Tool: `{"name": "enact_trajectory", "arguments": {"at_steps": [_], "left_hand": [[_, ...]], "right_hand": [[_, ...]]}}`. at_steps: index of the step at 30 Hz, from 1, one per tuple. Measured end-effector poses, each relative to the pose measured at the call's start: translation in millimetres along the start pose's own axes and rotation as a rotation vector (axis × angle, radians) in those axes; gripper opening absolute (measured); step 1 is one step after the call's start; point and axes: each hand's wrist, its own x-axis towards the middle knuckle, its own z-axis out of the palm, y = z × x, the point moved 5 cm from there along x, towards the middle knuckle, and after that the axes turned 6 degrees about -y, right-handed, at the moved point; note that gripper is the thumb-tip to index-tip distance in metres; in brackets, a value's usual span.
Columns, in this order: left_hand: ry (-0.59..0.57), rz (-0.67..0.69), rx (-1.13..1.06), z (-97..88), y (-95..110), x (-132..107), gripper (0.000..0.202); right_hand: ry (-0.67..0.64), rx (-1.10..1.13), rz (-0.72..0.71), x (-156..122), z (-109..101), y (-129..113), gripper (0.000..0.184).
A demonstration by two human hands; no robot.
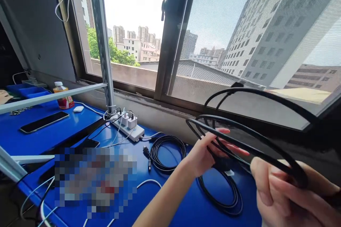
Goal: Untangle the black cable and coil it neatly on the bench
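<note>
A black cable [255,94] is looped in the air in front of the window. My left hand [206,152] has its fingers round the left end of the loops. My right hand [287,191], close to the camera at the lower right, pinches the right end of the same loops. Below them on the blue table [170,198] lies another black cable coil [226,198]. A second coiled black cable [166,152] with a plug lies to the left.
A white power strip [128,126] with chargers sits near the window sill. A black phone [44,121], a white mouse [78,109] and an orange drink bottle [63,95] are on the left table. White cables trail at the lower left. A blurred patch covers the table's front left.
</note>
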Motion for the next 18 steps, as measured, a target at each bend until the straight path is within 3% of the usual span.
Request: {"name": "enact_trajectory", "arguments": {"at_steps": [3,6,9,12,15,18], "left_hand": [[0.084,0.192,0.027,-0.1,22.1,-4.7,0.036],[0.151,0.29,0.205,-0.3,41.4,-10.4,0.043],[0.25,0.295,0.439,-5.4,54.9,-16.8,0.05],[0.295,0.24,0.619,-9.8,62.1,-21.7,0.055],[0.324,0.179,0.647,-11.7,64.2,-24.7,0.054],[0.326,0.132,0.615,-9.7,64.0,-25.9,0.053]], "right_hand": [[0.046,0.266,-0.037,10.4,14.3,-5.8,0.016],[0.038,0.367,0.143,19.2,20.4,11.4,0.008],[0.078,0.23,0.229,21.4,14.9,26.1,0.015],[0.091,-0.011,0.231,20.8,8.4,31.2,0.037],[0.051,-0.19,0.162,20.9,7.3,27.8,0.057],[0.049,-0.291,0.057,20.1,6.9,20.8,0.058]]}}
